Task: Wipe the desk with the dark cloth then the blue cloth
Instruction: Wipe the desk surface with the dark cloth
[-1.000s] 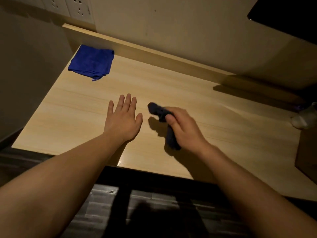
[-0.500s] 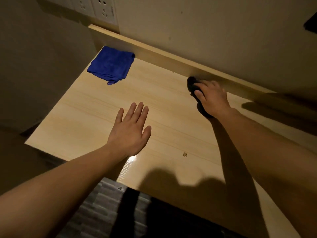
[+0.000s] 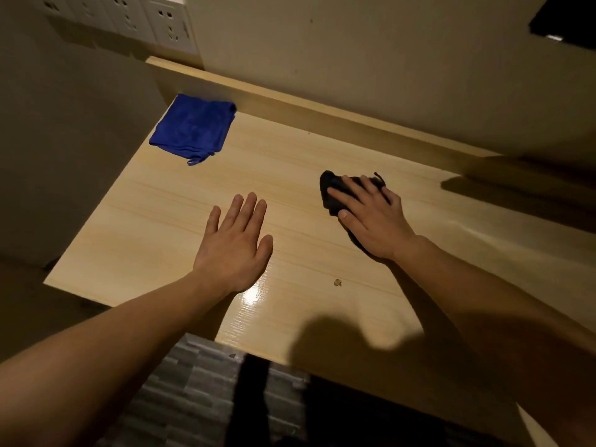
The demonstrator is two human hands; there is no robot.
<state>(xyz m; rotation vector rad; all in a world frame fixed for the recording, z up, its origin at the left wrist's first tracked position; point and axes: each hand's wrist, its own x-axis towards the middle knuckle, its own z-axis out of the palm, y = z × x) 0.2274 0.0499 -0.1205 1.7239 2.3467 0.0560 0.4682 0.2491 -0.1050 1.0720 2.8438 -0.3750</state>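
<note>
Pressing the dark cloth [image 3: 332, 195] onto the desk [image 3: 290, 150], the right hand [image 3: 371, 217] lies over it with fingers spread; the left hand [image 3: 235, 243] rests flat, open and empty. The blue cloth [image 3: 193, 129] lies folded in the far left corner.

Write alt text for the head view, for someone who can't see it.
A person's right hand presses a dark cloth flat on a light wooden desk, while the left hand rests open, palm down, beside it. A folded blue cloth lies untouched at the far left corner.
</note>
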